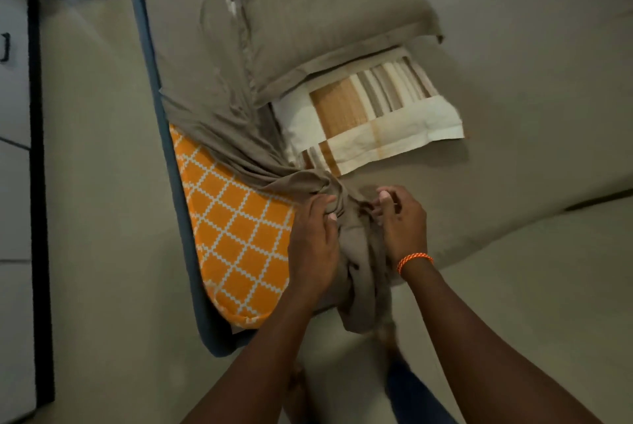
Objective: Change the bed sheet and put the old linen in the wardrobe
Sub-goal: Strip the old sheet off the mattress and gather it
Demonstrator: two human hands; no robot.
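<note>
Beige floor runs beside a low bed whose corner lies uncovered, both hands on the bunched sheet.

Left hand (313, 245) and right hand (399, 218) each clutch the gathered corner of the taupe bed sheet (342, 191), fingers curled into the fabric, with a twisted tail of it hanging down between the wrists. Just left of the grip, the orange lattice-patterned mattress (233, 228) shows bare. Just above the grip lies a striped cream pillow (370, 115), partly under a taupe pillow (308, 12) farther up. An orange bracelet (415, 261) circles the right wrist.
</note>
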